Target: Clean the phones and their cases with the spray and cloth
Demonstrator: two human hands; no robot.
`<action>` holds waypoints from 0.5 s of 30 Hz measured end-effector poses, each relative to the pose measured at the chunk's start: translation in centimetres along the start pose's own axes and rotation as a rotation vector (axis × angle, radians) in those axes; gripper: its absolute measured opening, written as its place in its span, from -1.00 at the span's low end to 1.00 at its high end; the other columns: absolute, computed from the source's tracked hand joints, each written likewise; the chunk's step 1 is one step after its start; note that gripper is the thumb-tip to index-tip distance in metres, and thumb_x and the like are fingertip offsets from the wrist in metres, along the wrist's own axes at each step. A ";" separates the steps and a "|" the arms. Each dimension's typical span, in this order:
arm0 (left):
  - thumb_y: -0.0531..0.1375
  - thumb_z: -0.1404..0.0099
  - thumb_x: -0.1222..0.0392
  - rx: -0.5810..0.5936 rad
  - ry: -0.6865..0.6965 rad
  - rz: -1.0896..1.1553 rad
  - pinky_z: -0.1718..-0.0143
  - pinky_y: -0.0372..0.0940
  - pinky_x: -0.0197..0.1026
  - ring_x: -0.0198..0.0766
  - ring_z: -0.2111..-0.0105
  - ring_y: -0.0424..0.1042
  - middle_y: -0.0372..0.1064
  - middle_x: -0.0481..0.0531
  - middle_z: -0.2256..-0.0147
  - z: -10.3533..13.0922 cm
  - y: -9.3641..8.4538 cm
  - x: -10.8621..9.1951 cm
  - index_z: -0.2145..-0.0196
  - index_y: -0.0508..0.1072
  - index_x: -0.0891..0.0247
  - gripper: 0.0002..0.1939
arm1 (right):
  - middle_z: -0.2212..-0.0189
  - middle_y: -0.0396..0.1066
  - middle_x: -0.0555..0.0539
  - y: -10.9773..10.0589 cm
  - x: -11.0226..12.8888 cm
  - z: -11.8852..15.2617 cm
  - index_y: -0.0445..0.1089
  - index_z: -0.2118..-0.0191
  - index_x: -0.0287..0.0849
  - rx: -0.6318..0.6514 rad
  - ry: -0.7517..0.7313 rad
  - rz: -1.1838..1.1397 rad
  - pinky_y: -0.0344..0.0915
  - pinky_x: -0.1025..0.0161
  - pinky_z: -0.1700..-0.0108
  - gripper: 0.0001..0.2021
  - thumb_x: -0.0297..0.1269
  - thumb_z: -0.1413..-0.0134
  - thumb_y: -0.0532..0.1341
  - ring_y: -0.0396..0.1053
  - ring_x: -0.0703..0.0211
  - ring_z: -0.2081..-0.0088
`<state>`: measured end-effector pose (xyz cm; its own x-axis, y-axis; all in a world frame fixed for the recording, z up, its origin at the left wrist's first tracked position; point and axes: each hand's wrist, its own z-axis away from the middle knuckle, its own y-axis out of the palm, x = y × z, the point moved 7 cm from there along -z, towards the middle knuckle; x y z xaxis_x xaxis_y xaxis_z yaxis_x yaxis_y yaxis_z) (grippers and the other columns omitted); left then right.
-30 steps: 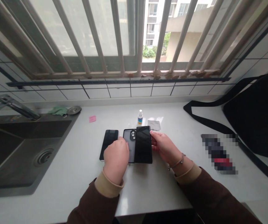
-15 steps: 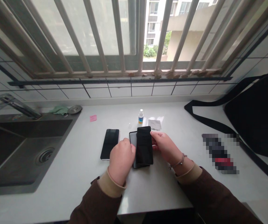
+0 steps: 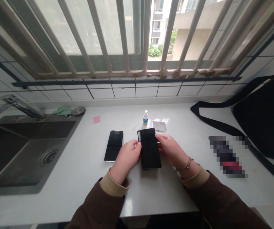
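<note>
A black phone (image 3: 150, 149) lies over a dark case (image 3: 139, 136), whose grey inside shows as a thin strip at the upper left. My left hand (image 3: 128, 155) pinches the left edge of the pair, thumb on top. On the right edge, near the top, my right hand (image 3: 169, 147) grips the phone between thumb and fingers. Another dark phone (image 3: 113, 146) lies on the white counter, left of my left hand and partly behind it. Beyond the held phone stand a small white-capped bottle (image 3: 145, 118) and a flat pale wipe or paper (image 3: 159, 126).
A sink (image 3: 29, 156) with a faucet (image 3: 24, 108) is at the left. A green cloth (image 3: 63, 111), a metal strainer (image 3: 78, 110) and a pink note (image 3: 97, 119) lie towards the back. A black bag (image 3: 266, 117) with its strap and a blurred object (image 3: 227, 156) are at the right.
The case and phone have come closer together, so less of the case's grey inside shows. My left hand has turned and shifted right, its thumb now on the edge.
</note>
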<state>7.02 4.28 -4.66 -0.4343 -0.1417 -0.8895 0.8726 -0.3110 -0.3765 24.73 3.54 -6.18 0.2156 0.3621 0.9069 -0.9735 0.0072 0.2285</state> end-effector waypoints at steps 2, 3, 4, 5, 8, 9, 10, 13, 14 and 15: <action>0.13 -0.45 -0.06 0.031 -0.011 0.062 0.46 0.26 -0.22 -0.22 0.51 0.41 0.39 -0.04 0.47 -0.1 0.3 0.1 0.34 0.41 0.20 -0.68 | 0.29 0.63 -0.10 -0.1 0.0 0.0 0.61 0.19 -0.12 -0.013 -0.007 -0.016 0.35 0.26 0.38 -0.70 0.03 -0.27 0.33 0.50 0.11 0.37; 0.12 -0.45 -0.08 0.050 -0.017 0.095 0.44 0.31 -0.21 -0.20 0.48 0.44 0.42 -0.01 0.44 -0.1 0.5 0.1 0.32 0.42 0.21 -0.67 | 0.29 0.63 -0.11 -0.2 0.0 -0.1 0.61 0.19 -0.12 -0.019 -0.010 -0.022 0.35 0.25 0.38 -0.69 0.04 -0.26 0.33 0.50 0.10 0.38; 0.11 -0.46 -0.10 0.068 -0.023 0.131 0.41 0.35 -0.19 -0.20 0.46 0.47 0.45 0.00 0.40 -0.1 0.7 0.1 0.29 0.43 0.21 -0.66 | 0.29 0.63 -0.11 -0.2 0.0 -0.1 0.62 0.18 -0.12 -0.021 -0.014 -0.029 0.35 0.24 0.37 -0.68 0.05 -0.25 0.34 0.50 0.09 0.38; 0.11 -0.46 -0.11 0.081 -0.029 0.169 0.40 0.37 -0.19 -0.19 0.44 0.48 0.46 0.01 0.38 -0.1 0.8 0.1 0.27 0.44 0.22 -0.66 | 0.30 0.63 -0.11 -0.2 0.0 -0.1 0.62 0.17 -0.13 -0.022 -0.016 -0.033 0.36 0.23 0.36 -0.66 0.07 -0.24 0.35 0.50 0.09 0.37; 0.17 -0.44 -0.13 0.088 -0.033 0.272 0.40 0.36 -0.21 -0.22 0.44 0.46 0.45 0.00 0.37 0.0 1.0 0.3 0.21 0.46 0.24 -0.66 | 0.30 0.63 -0.13 -0.3 0.1 0.1 0.64 0.15 -0.15 -0.016 -0.026 -0.031 0.37 0.23 0.33 -0.61 0.12 -0.21 0.38 0.51 0.06 0.34; 0.19 -0.43 -0.13 0.083 -0.028 0.292 0.40 0.34 -0.21 -0.23 0.45 0.44 0.44 -0.01 0.37 0.0 1.0 0.3 0.19 0.47 0.24 -0.65 | 0.30 0.63 -0.14 -0.3 0.2 0.2 0.64 0.15 -0.15 -0.013 -0.028 -0.025 0.38 0.22 0.32 -0.59 0.14 -0.20 0.38 0.52 0.06 0.32; 0.21 -0.42 -0.13 0.078 -0.020 0.303 0.41 0.33 -0.22 -0.24 0.46 0.42 0.43 -0.02 0.37 -0.1 0.9 0.4 0.19 0.47 0.24 -0.65 | 0.29 0.63 -0.14 -0.3 0.3 0.2 0.64 0.15 -0.16 -0.010 -0.031 -0.017 0.39 0.22 0.31 -0.57 0.16 -0.19 0.38 0.52 0.06 0.31; 0.20 -0.44 -0.14 0.078 0.001 0.306 0.43 0.27 -0.23 -0.26 0.47 0.37 0.38 -0.05 0.40 -0.2 0.9 0.5 0.20 0.46 0.24 -0.64 | 0.28 0.63 -0.15 -0.4 0.6 0.5 0.64 0.13 -0.18 0.002 -0.044 0.022 0.40 0.18 0.28 -0.52 0.20 -0.18 0.38 0.52 0.04 0.29; 0.20 -0.44 -0.15 0.080 0.002 0.307 0.44 0.25 -0.24 -0.26 0.48 0.35 0.36 -0.06 0.42 -0.2 1.0 0.6 0.21 0.46 0.24 -0.64 | 0.28 0.63 -0.15 -0.5 0.7 0.5 0.64 0.12 -0.18 0.000 -0.052 0.041 0.38 0.20 0.30 -0.51 0.21 -0.18 0.38 0.52 0.04 0.29; 0.20 -0.44 -0.16 0.079 0.001 0.313 0.44 0.23 -0.24 -0.27 0.48 0.33 0.35 -0.07 0.43 -0.3 1.0 0.6 0.21 0.46 0.24 -0.63 | 0.29 0.62 -0.15 -0.7 0.8 0.6 0.64 0.12 -0.18 -0.006 -0.060 0.061 0.33 0.22 0.33 -0.51 0.21 -0.17 0.39 0.51 0.04 0.28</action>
<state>7.67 4.14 -5.58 -0.1474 -0.2409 -0.9593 0.9436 -0.3250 -0.0634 25.62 3.32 -5.38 0.1600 0.3056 0.9386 -0.9853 -0.0078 0.1705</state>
